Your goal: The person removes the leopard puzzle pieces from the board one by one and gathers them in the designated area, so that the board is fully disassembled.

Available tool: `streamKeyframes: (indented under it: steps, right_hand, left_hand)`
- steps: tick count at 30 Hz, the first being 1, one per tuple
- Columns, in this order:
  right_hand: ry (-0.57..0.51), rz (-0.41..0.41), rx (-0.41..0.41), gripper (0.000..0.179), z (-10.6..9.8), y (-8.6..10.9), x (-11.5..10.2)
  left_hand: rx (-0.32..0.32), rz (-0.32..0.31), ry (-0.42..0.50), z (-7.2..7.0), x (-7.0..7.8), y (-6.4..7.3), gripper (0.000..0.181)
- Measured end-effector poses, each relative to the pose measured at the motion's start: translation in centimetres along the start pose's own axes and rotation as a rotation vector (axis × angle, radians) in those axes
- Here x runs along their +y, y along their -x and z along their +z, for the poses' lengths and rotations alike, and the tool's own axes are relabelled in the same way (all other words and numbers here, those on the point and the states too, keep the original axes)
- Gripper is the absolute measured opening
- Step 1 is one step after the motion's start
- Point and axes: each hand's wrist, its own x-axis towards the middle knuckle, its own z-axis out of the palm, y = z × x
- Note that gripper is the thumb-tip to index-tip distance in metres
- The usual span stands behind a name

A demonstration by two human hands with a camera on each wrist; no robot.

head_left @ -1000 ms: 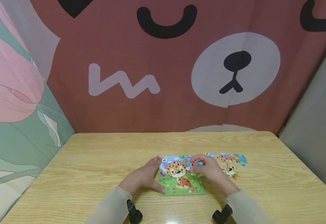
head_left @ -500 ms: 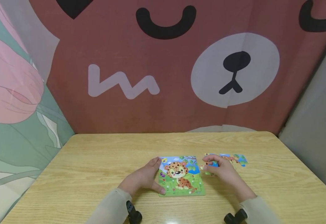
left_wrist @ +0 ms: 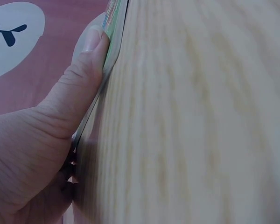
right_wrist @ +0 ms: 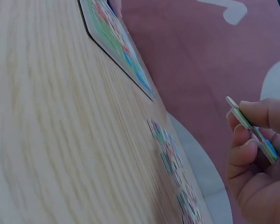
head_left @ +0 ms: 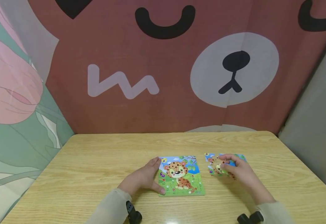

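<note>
Puzzle board (head_left: 180,177), flat on table (head_left: 90,168): left hand (head_left: 144,178) spread along its left edge. Right of board: right hand (head_left: 239,170) pinching puzzle piece (right_wrist: 243,118), partly covered, over loose pieces (right_wrist: 169,150), some hidden.

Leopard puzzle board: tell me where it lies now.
In the head view, the leopard puzzle board lies on the table near the middle, its left edge against the left hand; the loose puzzle pieces are to its right.

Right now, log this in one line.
left hand: touching square leopard-picture board; right hand: pinching multicoloured puzzle piece; wooden table: loose puzzle pieces
</note>
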Motion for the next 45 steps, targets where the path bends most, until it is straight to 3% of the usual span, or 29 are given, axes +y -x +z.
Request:
streamKeyframes:
  steps: [9, 20, 31, 45]
  right_hand:
    - [-0.024, 0.06, 0.121, 0.031, -2.1, 0.3, 1.0]
    - [0.0, 0.085, 0.12, 0.022, -4.3, 0.7, 2.4]
    - [0.178, 0.199, 0.118, 0.053, -5.6, 0.8, 3.9]
    - [0.301, 0.217, 0.167, 0.056, -6.1, -0.2, 4.7]
  left_hand:
    - [-0.001, 0.009, 0.004, 0.1, 0.0, 0.2, 0.129]
    - [-0.003, 0.001, 0.008, 0.1, 0.0, 0.2, 0.129]
    - [-0.006, -0.005, 0.014, 0.3, -0.2, 0.1, 0.129]
    - [0.006, 0.012, 0.023, 0.0, -0.1, 0.2, 0.127]
